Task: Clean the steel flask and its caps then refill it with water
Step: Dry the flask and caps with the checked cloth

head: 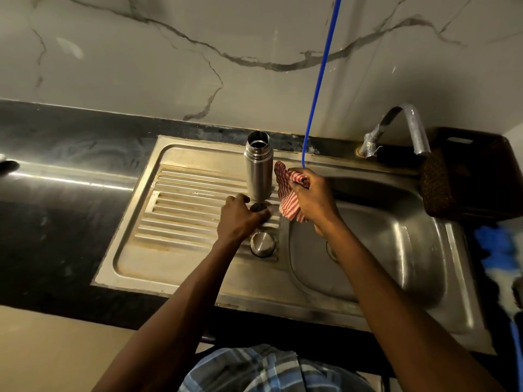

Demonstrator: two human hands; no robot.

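Both forearms were bare from the bottom of the view up to the wrists, with no sleeve, cuff, watch or band showing on either. The left hand (240, 216) and the right hand (312, 198) were likewise uncovered, without gloves, and I could make out no rings on the fingers, though the light was dim. Low at the person's middle, between the two arms, there was a piece of checked cloth garment (254, 369): blue and white plaid with darker grey-blue bands crossing paler ones, its fabric lying in soft folds and bunched a little near the top edge. Nothing more of the clothing came into sight.
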